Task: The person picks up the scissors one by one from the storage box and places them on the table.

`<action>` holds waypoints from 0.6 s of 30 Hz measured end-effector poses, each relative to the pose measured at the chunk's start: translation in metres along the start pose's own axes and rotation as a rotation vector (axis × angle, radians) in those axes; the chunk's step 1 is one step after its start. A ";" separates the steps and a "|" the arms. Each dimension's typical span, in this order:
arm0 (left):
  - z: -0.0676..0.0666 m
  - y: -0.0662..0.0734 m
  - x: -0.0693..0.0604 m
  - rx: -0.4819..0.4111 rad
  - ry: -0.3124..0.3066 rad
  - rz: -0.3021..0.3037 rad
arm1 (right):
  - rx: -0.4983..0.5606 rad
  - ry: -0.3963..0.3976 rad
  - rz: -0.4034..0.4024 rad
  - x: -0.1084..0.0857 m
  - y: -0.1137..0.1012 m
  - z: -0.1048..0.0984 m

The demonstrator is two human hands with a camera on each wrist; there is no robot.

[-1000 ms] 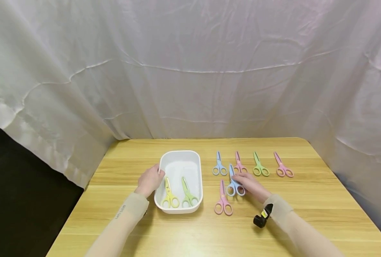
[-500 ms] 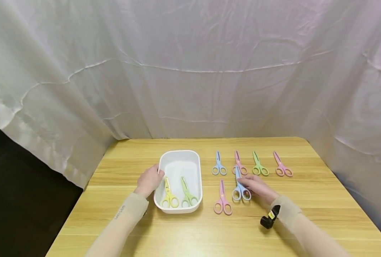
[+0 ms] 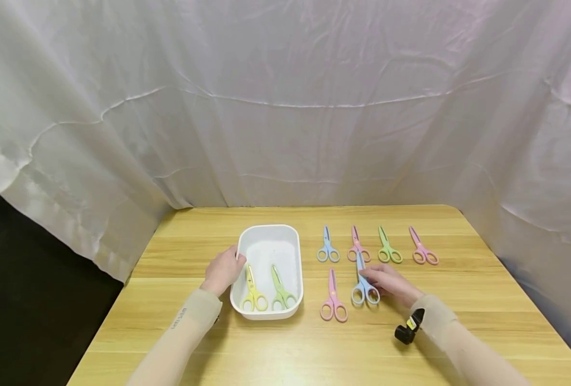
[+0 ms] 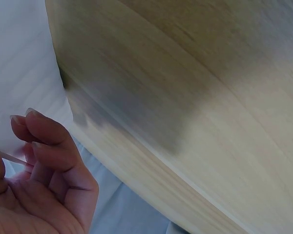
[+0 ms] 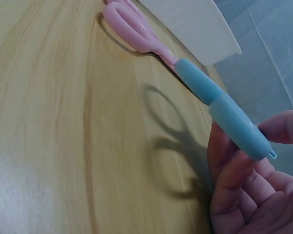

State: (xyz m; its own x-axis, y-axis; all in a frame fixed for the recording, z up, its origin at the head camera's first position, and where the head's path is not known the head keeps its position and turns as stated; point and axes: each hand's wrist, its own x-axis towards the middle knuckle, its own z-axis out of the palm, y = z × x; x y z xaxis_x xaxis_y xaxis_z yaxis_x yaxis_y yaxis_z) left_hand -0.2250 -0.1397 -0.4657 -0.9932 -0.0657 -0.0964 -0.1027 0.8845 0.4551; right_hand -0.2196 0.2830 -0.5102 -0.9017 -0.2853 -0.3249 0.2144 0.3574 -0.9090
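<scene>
Spreading beneath everything, a pale wooden table (image 3: 276, 354) is supporting a white, rounded rectangular tray (image 3: 270, 244), whose left wall the person's left hand (image 3: 224, 271) is pinching. Farther right, the right hand (image 3: 390, 281) is gripping light-blue plastic scissors (image 3: 364, 285) near their middle, raised above the wood. The scissors are seeming light, stiff and slick, the middle probably offering a steady hold. Compared with one second ago, they are sitting farther right and nearer the person.
</scene>
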 end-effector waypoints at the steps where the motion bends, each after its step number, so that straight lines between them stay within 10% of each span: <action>1: 0.000 0.000 0.000 -0.002 -0.001 -0.002 | -0.003 -0.006 -0.003 0.000 0.001 -0.001; 18: -0.001 0.002 -0.001 -0.012 0.003 0.002 | -0.098 0.003 0.011 -0.004 0.001 -0.004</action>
State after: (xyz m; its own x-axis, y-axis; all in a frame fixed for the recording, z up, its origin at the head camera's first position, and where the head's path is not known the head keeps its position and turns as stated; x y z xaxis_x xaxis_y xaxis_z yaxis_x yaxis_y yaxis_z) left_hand -0.2241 -0.1383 -0.4642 -0.9935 -0.0655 -0.0931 -0.1016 0.8790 0.4659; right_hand -0.2170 0.2882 -0.5090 -0.9007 -0.2779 -0.3339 0.1867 0.4463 -0.8752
